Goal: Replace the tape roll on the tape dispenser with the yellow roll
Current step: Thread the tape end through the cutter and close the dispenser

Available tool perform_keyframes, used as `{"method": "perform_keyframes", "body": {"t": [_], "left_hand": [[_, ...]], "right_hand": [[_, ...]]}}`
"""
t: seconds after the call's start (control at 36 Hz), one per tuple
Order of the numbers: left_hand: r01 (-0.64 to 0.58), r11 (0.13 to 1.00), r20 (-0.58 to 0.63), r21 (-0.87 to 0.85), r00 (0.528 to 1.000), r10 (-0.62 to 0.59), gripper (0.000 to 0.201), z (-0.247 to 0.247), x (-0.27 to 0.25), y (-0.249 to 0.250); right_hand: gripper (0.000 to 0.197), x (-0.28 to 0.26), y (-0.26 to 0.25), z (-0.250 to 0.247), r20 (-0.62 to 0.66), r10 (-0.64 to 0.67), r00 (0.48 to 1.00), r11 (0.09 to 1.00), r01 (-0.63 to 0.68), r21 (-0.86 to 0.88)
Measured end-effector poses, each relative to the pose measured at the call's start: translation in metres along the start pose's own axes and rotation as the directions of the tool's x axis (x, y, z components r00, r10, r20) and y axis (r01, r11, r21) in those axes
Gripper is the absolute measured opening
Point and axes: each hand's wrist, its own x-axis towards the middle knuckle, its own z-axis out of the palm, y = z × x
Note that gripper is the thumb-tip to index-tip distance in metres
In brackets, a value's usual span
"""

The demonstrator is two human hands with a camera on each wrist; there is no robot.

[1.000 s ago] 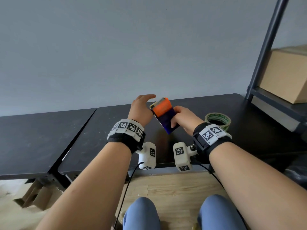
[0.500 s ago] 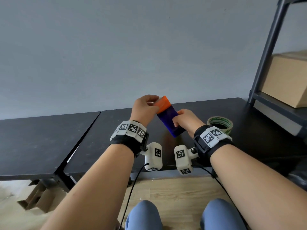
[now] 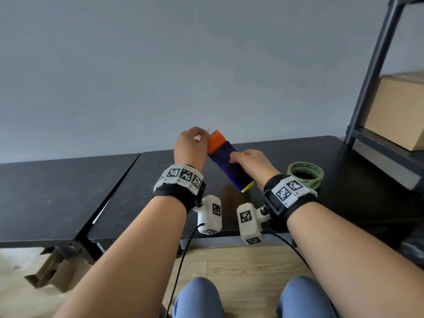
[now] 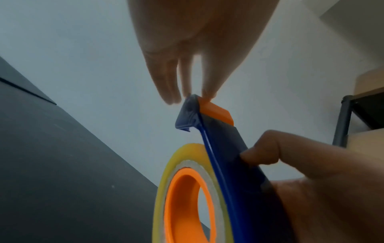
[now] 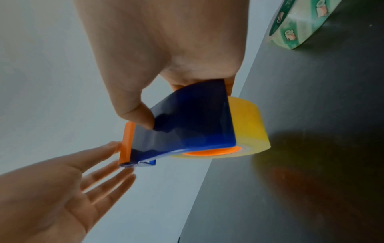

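The blue tape dispenser (image 3: 223, 160) with its orange cutter end (image 3: 216, 143) is held tilted above the black table (image 3: 344, 166). The yellow roll (image 3: 248, 188) sits on its orange hub (image 4: 182, 197), at the low end. My right hand (image 3: 247, 160) grips the blue body, thumb (image 5: 141, 118) on the cover and fingers behind. My left hand (image 3: 191, 145) pinches the cutter tip, thumb (image 4: 207, 93) on the orange part and fingers (image 4: 172, 97) by the blue flap. A green-printed tape roll (image 3: 305, 166) lies flat on the table right of my right wrist.
A second black table (image 3: 57, 191) adjoins on the left with a narrow gap. A dark metal shelf post (image 3: 371, 72) stands at the right rear, with a cardboard box (image 3: 399, 111) on the shelf. The grey wall is close behind the tables.
My left hand, open beside the dispenser a second ago, has closed its thumb and fingers on the orange cutter end. The right hand has kept its grip and lifted the dispenser a little.
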Motion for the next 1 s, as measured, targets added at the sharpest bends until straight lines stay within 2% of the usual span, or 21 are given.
{"method": "perform_keyframes", "body": {"t": [0.08,0.19,0.42,0.5,0.61,0.75,0.83,1.0], "left_hand": [[-0.032,0.997,-0.063,0.077,0.997,0.037,0.021,-0.002,0.002,-0.002],[-0.02,0.993,-0.03,0.115,0.999,0.024,0.019,-0.002,0.004,-0.004],[0.04,0.993,-0.083,0.109,0.996,-0.031,0.021,0.0,0.004,-0.001],[0.003,0.989,-0.092,0.147,0.996,0.011,0.021,0.004,0.003,-0.001],[-0.053,0.988,-0.161,0.143,0.984,0.076,0.017,0.008,0.0,-0.002],[-0.086,0.979,-0.063,0.183,0.993,0.099,0.024,0.011,-0.005,0.001],[-0.115,0.975,-0.064,0.192,0.99,0.129,0.022,0.013,-0.009,-0.001],[-0.089,0.971,-0.065,0.22,0.992,0.106,0.022,0.014,-0.01,-0.003]], "right_hand": [[0.023,0.001,0.001,0.001,-0.022,-0.023,1.0,1.0,0.022,-0.012],[0.022,0.002,0.003,0.003,-0.04,-0.05,0.998,0.998,0.049,-0.028],[0.028,0.005,0.004,0.005,-0.026,-0.072,0.997,0.995,0.07,-0.068],[0.037,0.006,0.003,0.005,-0.027,-0.072,0.997,0.996,0.07,-0.061],[0.027,0.006,0.003,0.005,-0.018,-0.071,0.997,0.996,0.069,-0.061],[0.022,0.008,0.003,0.006,-0.058,-0.079,0.995,0.996,0.077,-0.042],[0.023,0.008,0.003,0.006,-0.053,-0.073,0.996,0.997,0.072,-0.036],[0.022,0.01,0.004,0.007,-0.052,-0.073,0.996,0.997,0.071,-0.044]]}}
